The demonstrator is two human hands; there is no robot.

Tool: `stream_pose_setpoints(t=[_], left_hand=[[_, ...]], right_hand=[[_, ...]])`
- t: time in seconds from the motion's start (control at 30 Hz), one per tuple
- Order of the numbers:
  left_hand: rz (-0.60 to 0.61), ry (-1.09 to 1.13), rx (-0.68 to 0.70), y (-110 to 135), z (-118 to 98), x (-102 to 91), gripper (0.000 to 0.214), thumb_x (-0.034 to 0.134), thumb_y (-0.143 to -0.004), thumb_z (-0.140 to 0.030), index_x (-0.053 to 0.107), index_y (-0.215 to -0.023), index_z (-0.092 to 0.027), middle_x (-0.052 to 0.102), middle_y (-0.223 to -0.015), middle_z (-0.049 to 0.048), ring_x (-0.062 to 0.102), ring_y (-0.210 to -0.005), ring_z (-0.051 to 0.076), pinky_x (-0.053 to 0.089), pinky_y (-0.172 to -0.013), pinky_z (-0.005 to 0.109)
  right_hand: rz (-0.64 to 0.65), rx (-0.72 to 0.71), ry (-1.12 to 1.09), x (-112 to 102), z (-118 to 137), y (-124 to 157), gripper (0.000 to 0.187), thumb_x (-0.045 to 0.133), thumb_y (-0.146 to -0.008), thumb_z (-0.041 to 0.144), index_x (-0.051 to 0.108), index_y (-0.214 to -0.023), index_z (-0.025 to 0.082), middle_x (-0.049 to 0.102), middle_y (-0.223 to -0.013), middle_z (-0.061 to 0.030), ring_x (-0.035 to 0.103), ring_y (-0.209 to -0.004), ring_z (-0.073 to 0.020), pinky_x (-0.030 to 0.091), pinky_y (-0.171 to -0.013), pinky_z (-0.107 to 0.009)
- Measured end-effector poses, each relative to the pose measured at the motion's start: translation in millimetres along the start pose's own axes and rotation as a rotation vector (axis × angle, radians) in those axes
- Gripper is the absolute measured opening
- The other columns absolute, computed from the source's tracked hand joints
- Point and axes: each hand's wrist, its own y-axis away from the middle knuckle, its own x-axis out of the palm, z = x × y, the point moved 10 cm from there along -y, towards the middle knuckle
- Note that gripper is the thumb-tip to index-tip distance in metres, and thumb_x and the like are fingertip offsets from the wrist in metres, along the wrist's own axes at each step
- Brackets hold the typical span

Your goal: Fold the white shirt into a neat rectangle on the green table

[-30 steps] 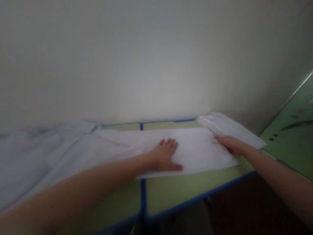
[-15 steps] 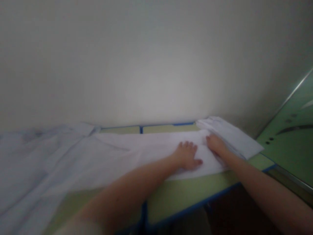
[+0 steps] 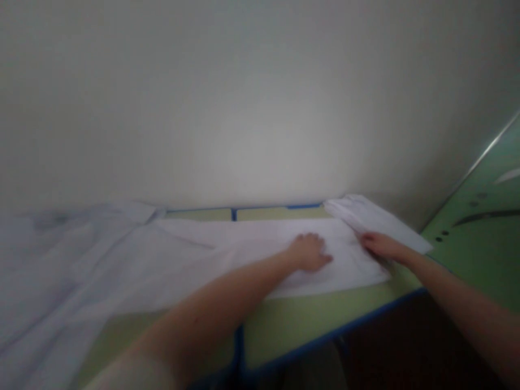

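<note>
Green table [image 3: 284,319]: left hand [image 3: 309,252], right hand [image 3: 378,245] flat on white cloth [image 3: 227,249].

White cloth [image 3: 227,254] lies spread flat across green table [image 3: 292,319].

A white cloth [image 3: 227,254] lies spread across the green, blue-edged counter [image 3: 292,319], bunching into loose folds toward 8 o'clock. The left hand [image 3: 309,253] rests palm down on the cloth at about 4 o'clock. The right hand [image 3: 376,245] lies at the left hand's 3 o'clock, on the cloth's end. Its grip is too blurred to tell. A folded white pile [image 3: 382,221] sits just beyond it at 12 o'clock, against the pale wall [image 3: 260,108].
</note>
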Motion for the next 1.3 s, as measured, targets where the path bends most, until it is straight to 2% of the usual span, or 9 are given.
stream_pose_setpoints(t=[0.17, 0.33, 0.4, 0.57, 0.73, 0.9, 1.03, 1.17, 1.3], left_hand=[[-0.043, 0.063, -0.065, -38.6, 10.7, -8.6, 0.064, 0.026, -0.088, -0.059, 0.045, -0.131, -0.016, 0.048, -0.136, 0.0149, 0.045, -0.122, 0.027, 0.037, -0.098, 0.040], [-0.013, 0.033, -0.076, -68.7, 9.7, -9.8, 0.040, 0.042, -0.084, -0.041, 0.067, -0.098, -0.014, 0.067, -0.103, 0.0152, 0.060, -0.099, 0.028, 0.046, -0.083, 0.038], [-0.021, 0.031, -0.052, -72.0, 7.4, -14.7, 0.034, 0.043, -0.084, -0.036, 0.069, -0.088, -0.014, 0.068, -0.096, 0.0141, 0.061, -0.093, 0.026, 0.047, -0.080, 0.036], [-0.121, 0.056, 0.058, -67.3, -1.5, -30.1, 0.031, 0.043, -0.084, -0.032, 0.069, -0.093, -0.018, 0.067, -0.098, 0.0093, 0.061, -0.089, 0.021, 0.047, -0.079, 0.030], [-0.032, 0.019, 0.043, -63.5, -3.9, -12.0, 0.036, 0.045, -0.083, -0.041, 0.070, -0.092, -0.017, 0.068, -0.093, 0.0122, 0.062, -0.089, 0.025, 0.048, -0.075, 0.034], [-0.080, 0.079, 0.063, -66.0, -7.8, -19.5, 0.033, 0.042, -0.084, -0.035, 0.071, -0.090, -0.020, 0.070, -0.089, 0.0084, 0.062, -0.086, 0.022, 0.047, -0.074, 0.031], [-0.178, 0.035, 0.045, -66.2, -5.3, -33.6, 0.037, 0.038, -0.085, -0.033, 0.071, -0.095, -0.021, 0.067, -0.094, 0.0099, 0.059, -0.092, 0.023, 0.045, -0.082, 0.036], [-0.138, -0.055, -0.080, -60.1, 3.5, -20.9, 0.039, 0.037, -0.085, -0.039, 0.065, -0.106, -0.019, 0.061, -0.111, 0.0138, 0.053, -0.106, 0.028, 0.041, -0.090, 0.043], [-0.118, -0.032, -0.149, -45.5, 3.9, -9.6, 0.064, 0.024, -0.087, -0.057, 0.043, -0.133, -0.018, 0.041, -0.140, 0.0154, 0.035, -0.128, 0.033, 0.026, -0.103, 0.054]], right_hand=[[0.208, 0.100, -0.149, 13.5, -27.0, 32.7, 0.049, 0.048, -0.080, 0.056, 0.067, -0.096, 0.014, 0.065, -0.070, -0.0054, 0.052, -0.052, -0.0121, 0.036, -0.047, -0.022], [0.093, 0.030, 0.070, 9.0, -2.3, 29.8, 0.036, 0.065, -0.068, 0.048, 0.067, -0.070, 0.012, 0.066, -0.066, -0.0073, 0.055, -0.059, -0.0145, 0.035, -0.051, -0.023], [0.075, 0.013, 0.128, 6.4, 3.9, 25.3, 0.028, 0.067, -0.067, 0.040, 0.067, -0.067, 0.012, 0.066, -0.065, -0.0061, 0.057, -0.060, -0.0151, 0.036, -0.054, -0.023], [0.046, -0.011, 0.094, -4.0, -1.0, 20.3, 0.025, 0.065, -0.069, 0.038, 0.070, -0.071, 0.014, 0.068, -0.069, -0.0054, 0.060, -0.066, -0.0173, 0.039, -0.059, -0.024], [-0.054, -0.099, 0.056, -9.9, 6.1, 20.5, 0.041, 0.067, -0.065, 0.036, 0.069, -0.101, 0.016, 0.069, -0.095, -0.0077, 0.061, -0.082, -0.0195, 0.043, -0.075, -0.027], [0.021, -0.240, 0.096, -4.6, 25.7, 16.8, 0.021, 0.065, -0.066, 0.034, 0.070, -0.077, 0.017, 0.068, -0.084, -0.0050, 0.059, -0.082, -0.0193, 0.042, -0.077, -0.027], [0.031, -0.198, 0.010, -10.2, 21.3, 5.7, 0.023, 0.064, -0.069, 0.038, 0.068, -0.075, 0.017, 0.066, -0.073, -0.0036, 0.058, -0.073, -0.0174, 0.042, -0.068, -0.025], [-0.041, -0.021, -0.081, -6.6, 7.7, -6.4, 0.029, 0.067, -0.068, 0.036, 0.068, -0.087, 0.014, 0.068, -0.081, -0.0069, 0.060, -0.073, -0.0170, 0.044, -0.066, -0.025], [-0.017, 0.148, -0.292, 10.8, 7.8, -13.0, 0.040, 0.063, -0.074, 0.046, 0.066, -0.096, 0.013, 0.069, -0.083, -0.0122, 0.062, -0.074, -0.0196, 0.047, -0.061, -0.026]])
